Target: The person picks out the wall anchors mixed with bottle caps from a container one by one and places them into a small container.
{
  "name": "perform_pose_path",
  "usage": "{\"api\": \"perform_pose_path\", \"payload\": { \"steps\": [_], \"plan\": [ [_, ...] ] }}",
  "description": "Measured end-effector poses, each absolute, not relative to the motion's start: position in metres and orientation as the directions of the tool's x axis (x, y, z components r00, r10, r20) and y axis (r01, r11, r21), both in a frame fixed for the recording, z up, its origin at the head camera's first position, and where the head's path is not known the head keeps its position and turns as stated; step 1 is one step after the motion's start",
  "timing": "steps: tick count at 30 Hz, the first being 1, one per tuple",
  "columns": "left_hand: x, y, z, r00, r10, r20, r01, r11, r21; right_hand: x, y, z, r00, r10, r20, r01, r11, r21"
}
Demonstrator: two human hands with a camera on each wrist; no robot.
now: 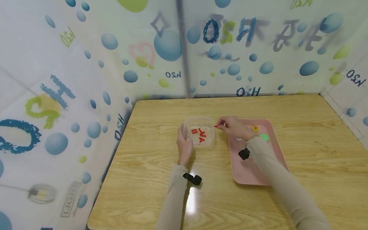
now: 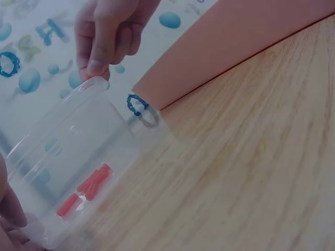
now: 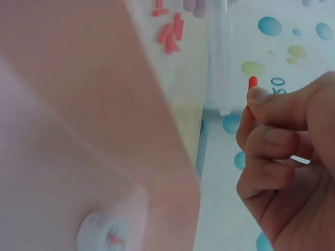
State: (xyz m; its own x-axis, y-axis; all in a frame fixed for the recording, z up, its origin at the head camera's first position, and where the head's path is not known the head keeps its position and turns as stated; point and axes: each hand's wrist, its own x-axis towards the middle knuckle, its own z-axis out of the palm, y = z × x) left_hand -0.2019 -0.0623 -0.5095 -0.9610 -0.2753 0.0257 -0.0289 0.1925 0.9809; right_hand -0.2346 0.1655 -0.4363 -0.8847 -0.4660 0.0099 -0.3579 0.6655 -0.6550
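My left hand (image 1: 184, 145) grips the left side of a clear plastic container (image 1: 198, 118). Several short red sticks (image 1: 202, 134) lie loose on its bottom. At the container's right rim, my right hand (image 1: 234, 127) pinches one more small red stick (image 3: 253, 82) between thumb and forefinger; its tip pokes out past the thumb. In the left wrist view, the pinching fingers are right by the container's upper rim (image 2: 94, 83), and red sticks (image 2: 86, 187) show through the wall.
Right of the container stands a pink tray (image 1: 250, 179), partly under my right forearm. It holds a yellow disc (image 1: 255, 128) with red on it, a green disc (image 1: 264, 137) and a whitish round piece (image 3: 94, 234). The wooden table (image 1: 138, 191) reaches a patterned wall covering (image 1: 161, 86).
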Motion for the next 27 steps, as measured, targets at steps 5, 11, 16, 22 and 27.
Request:
{"api": "perform_pose_path", "payload": {
  "steps": [5, 11, 16, 22, 27],
  "plan": [
    [-0.201, -0.061, -0.51, -0.959, -0.281, 0.026, -0.031, 0.198, 0.98, -0.24, 0.152, -0.436, -0.867, -0.497, 0.037, -0.4, 0.65, -0.646],
    [-0.201, -0.062, -0.509, -0.957, -0.287, 0.037, -0.023, 0.205, 0.978, -0.243, 0.139, -0.433, -0.856, -0.515, 0.052, -0.417, 0.627, -0.658],
    [-0.201, -0.062, -0.508, -0.958, -0.285, 0.034, -0.025, 0.202, 0.979, -0.245, 0.13, -0.431, -0.848, -0.523, 0.088, -0.45, 0.621, -0.642],
    [-0.2, -0.062, -0.507, -0.959, -0.283, 0.027, -0.033, 0.202, 0.979, -0.247, 0.122, -0.433, -0.841, -0.531, 0.103, -0.468, 0.619, -0.631],
    [-0.201, -0.063, -0.508, -0.957, -0.288, 0.029, -0.032, 0.203, 0.979, -0.247, 0.125, -0.433, -0.853, -0.513, 0.1, -0.446, 0.615, -0.65]
  ]
}}
